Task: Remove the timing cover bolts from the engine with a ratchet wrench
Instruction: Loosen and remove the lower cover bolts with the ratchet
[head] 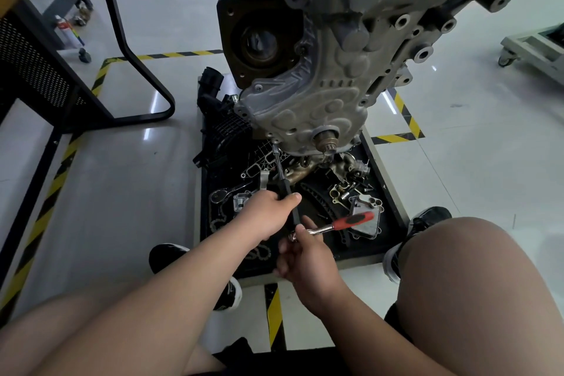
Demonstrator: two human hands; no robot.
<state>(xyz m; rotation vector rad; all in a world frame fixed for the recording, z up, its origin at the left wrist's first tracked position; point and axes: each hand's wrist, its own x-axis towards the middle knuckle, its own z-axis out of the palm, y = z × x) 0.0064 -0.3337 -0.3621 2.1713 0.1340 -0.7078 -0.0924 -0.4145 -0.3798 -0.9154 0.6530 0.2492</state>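
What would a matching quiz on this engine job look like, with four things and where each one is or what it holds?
Things:
1. left hand
2. right hand
3. spare ratchet
4. spray can

Places or states:
A. lying on the black tray
B. on the floor, far left
C. gripping the black bar that reaches up to the engine
D. holding the red-handled wrench near its head

Pairs: 1-C, 2-D, 3-A, 4-B

the ratchet wrench [332, 225] has a red-and-black handle, the timing cover [308, 107] is dull silver-grey, the parts tray [393, 207] black, and the floor tape [274, 314] yellow-and-black striped.
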